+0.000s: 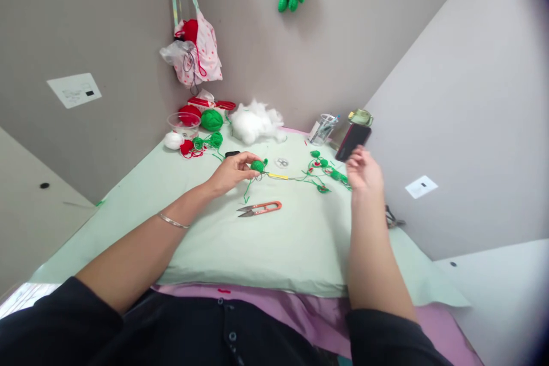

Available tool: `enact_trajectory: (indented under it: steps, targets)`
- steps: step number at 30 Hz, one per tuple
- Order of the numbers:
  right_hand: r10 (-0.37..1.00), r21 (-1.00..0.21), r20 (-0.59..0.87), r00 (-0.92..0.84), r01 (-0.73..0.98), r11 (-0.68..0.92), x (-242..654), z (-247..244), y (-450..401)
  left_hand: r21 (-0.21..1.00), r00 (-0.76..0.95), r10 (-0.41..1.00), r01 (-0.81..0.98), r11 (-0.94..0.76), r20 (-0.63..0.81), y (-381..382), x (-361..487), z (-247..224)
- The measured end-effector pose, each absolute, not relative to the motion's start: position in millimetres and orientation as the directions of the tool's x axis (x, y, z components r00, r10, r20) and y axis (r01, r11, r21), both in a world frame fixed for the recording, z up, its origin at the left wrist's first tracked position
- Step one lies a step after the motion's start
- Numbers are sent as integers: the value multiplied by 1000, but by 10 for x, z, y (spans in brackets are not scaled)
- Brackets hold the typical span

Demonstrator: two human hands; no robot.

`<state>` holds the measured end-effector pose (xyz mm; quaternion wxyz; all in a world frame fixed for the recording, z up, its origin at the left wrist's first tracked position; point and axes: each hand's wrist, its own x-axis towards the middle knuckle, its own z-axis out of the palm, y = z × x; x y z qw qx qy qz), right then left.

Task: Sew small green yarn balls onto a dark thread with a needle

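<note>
Orange-handled snips (259,206) lie just nearer than the left hand (237,171), which pinches a green crocheted ball (257,166). The right hand (363,170), well apart, has curled fingers; whether they grip anything, I cannot tell. White stuffing (254,124) lies beyond the left hand.

A green jar (361,117) stands just right of the pen cup (321,131). Well to the cup's left sits a red box (201,103); farther left and higher hangs a spotted bag (209,48). Right of the cup, lower, is a wall plate (421,187).
</note>
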<state>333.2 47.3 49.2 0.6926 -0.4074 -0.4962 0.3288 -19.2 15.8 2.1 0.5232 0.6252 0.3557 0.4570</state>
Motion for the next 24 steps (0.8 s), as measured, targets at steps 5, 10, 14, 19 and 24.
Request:
enact_trajectory:
  steps: [5, 10, 14, 19, 24]
  targets:
    - [972, -979, 204, -113, 7, 206, 2274, 286, 270, 975, 318, 922, -54, -215, 221, 134, -212, 64]
    - [751, -939, -140, -645, 327, 106, 1927, 244, -18, 969, 292, 925, -28, -246, 243, 153, -258, 79]
    - [752, -934, -74, -655, 311, 178, 2174, 396, -14, 952, 258, 932, 102, -288, 254, 189, -288, 39]
    - [892, -968, 235, -387, -15, 249, 2572, 644, -39, 845, 240, 919, 370, -385, 313, 225, -312, -28]
    - [824, -818, 566, -12, -131, 560, 2905, 850, -139, 795, 277, 897, 423, -435, 344, 209, -302, -20]
